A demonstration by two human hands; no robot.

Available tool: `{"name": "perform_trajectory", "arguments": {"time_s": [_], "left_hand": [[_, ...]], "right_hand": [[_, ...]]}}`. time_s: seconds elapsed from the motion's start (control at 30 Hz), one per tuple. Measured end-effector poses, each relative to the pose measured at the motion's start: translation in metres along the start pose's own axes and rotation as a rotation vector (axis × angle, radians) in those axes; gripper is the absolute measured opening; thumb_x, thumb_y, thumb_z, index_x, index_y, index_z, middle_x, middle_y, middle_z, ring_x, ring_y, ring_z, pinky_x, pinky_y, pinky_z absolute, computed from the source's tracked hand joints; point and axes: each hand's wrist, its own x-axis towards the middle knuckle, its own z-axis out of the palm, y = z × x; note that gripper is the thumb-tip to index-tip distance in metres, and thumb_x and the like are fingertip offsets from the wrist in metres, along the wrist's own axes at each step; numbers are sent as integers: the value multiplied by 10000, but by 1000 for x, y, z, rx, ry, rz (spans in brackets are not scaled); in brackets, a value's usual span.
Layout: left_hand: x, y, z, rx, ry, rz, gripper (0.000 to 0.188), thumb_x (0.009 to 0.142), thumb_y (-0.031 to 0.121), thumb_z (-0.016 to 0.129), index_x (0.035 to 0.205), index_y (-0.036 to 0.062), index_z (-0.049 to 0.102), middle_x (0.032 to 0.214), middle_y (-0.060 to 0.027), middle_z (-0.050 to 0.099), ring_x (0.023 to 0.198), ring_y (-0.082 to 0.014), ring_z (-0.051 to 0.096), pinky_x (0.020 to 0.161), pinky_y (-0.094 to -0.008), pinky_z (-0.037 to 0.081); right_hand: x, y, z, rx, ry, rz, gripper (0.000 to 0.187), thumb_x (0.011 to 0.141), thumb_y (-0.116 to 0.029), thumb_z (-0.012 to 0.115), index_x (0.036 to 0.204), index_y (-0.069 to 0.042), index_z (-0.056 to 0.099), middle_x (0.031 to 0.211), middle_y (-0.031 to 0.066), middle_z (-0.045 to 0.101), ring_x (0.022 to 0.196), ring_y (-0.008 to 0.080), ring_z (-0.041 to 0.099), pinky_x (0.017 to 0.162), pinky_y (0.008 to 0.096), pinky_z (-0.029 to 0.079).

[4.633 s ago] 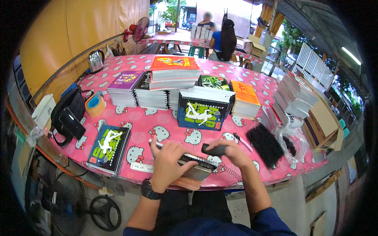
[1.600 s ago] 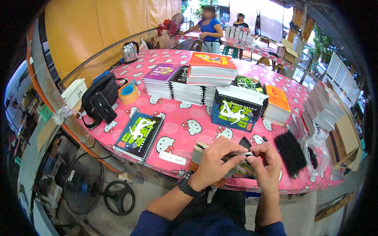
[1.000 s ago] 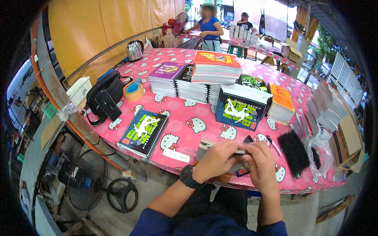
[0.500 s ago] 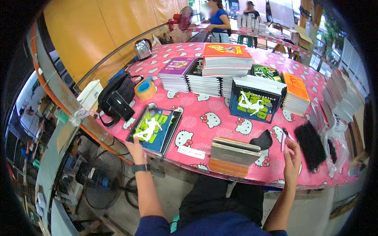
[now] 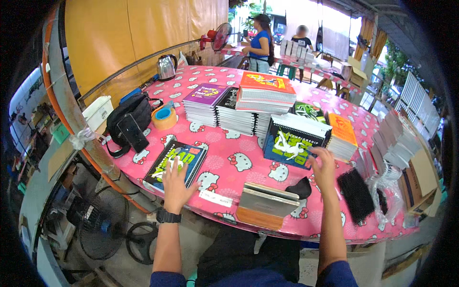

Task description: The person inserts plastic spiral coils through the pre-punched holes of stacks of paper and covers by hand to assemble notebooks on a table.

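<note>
Notebook lay flat under the left hand, grip wide; right hand, fingers spread and empty, reached the upright stack. Binding jig sat untended.

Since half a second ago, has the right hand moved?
Yes. The right hand has gone forward, away from the table's near edge: it was beside the black comb stack, and now it reaches the leaning notebook.
</note>
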Motion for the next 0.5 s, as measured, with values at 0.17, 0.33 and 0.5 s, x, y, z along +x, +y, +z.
{"name": "perform_trajectory", "arguments": {"time_s": [0.17, 0.33, 0.5], "left_hand": [[-2, 5, 25, 186, -143, 125, 572, 801, 206, 590, 1305, 29, 386, 1348, -170, 371, 1255, -347, 329, 1006, -517, 267], [-1, 10, 23, 167, -151, 124, 571, 784, 192, 609, 1289, 18, 407, 1352, -185, 358, 1265, -360, 309, 1014, -513, 257], [-1, 39, 2, -222, 202, 159, 522, 743, 136, 646, 1218, 2, 478, 1352, -210, 341, 1273, -394, 275, 1037, -511, 221]], "right_hand": [[57, 34, 55, -295, -89, -100, 295, 676, -130, 703, 955, -84, 618, 1012, 64, 576, 995, 260, 508, 802, 402, 404], [74, 49, 63, -448, -75, -128, 277, 650, -139, 709, 908, -96, 619, 910, 52, 547, 930, 242, 506, 759, 395, 402], [91, 42, 42, -256, 4, -128, 164, 682, -96, 668, 814, -60, 579, 808, 106, 552, 834, 303, 538, 688, 414, 440]]}}
